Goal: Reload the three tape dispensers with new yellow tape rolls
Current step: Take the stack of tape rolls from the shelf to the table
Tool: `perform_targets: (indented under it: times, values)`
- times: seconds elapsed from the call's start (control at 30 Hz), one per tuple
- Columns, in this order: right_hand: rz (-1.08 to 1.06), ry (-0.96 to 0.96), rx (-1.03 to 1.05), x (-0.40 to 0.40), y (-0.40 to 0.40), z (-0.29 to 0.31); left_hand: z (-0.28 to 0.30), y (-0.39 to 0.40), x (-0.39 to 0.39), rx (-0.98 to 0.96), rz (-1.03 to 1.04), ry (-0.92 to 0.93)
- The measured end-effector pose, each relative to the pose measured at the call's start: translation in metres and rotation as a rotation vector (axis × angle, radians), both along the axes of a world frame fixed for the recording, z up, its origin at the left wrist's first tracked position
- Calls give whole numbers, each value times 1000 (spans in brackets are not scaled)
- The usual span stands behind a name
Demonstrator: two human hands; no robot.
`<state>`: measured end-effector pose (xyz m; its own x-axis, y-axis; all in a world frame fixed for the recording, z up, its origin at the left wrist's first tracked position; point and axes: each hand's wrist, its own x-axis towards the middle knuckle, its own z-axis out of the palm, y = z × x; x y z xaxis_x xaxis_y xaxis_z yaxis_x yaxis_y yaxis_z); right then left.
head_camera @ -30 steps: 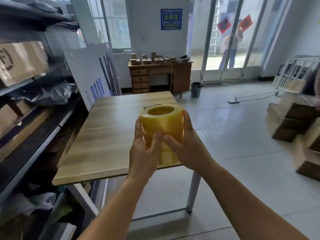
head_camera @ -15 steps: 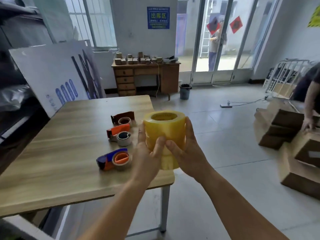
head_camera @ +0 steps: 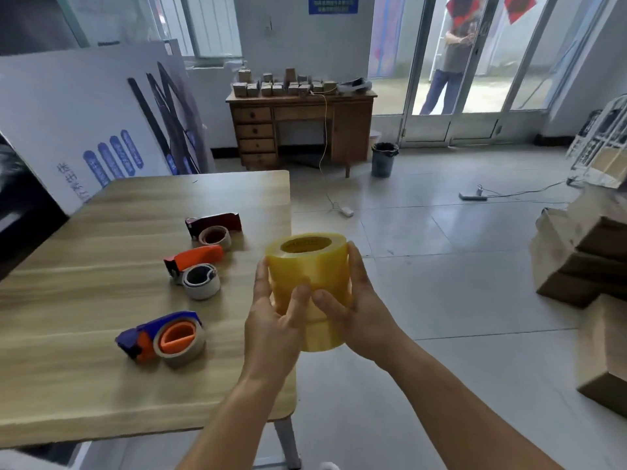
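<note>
A stack of yellow tape rolls is held upright between my left hand and my right hand, just past the right edge of the wooden table. Three tape dispensers lie on the table to the left of my hands. Nearest is the blue dispenser with an orange hub. In the middle lies the orange dispenser, and farthest is the dark red dispenser. Each carries a worn, nearly bare roll core.
A white printed board leans behind the table. A wooden desk with small boxes stands at the back wall, beside a bin. Cardboard boxes pile up on the right. A power strip and cables cross the tiled floor. A person stands outside the glass door.
My view has swung right and downward, so the table and its three dispensers came into sight and grew closer. Both hands keep the same hold on the yellow rolls.
</note>
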<state>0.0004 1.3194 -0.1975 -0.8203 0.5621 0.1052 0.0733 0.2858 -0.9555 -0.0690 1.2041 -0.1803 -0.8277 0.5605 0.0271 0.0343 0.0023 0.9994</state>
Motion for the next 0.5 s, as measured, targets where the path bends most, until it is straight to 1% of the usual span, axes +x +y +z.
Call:
perform_targets:
  times: [0.3,0.43,0.5]
  values:
    - [135,-50,24,-87,106,0,-12,96,-76,61,117,-35]
    - [205,-51,12,-126,136,0,-13,123,-108,52,173,-39]
    - [262,-22,-6,-145,144,0,-14,129,-124,42,219,-27]
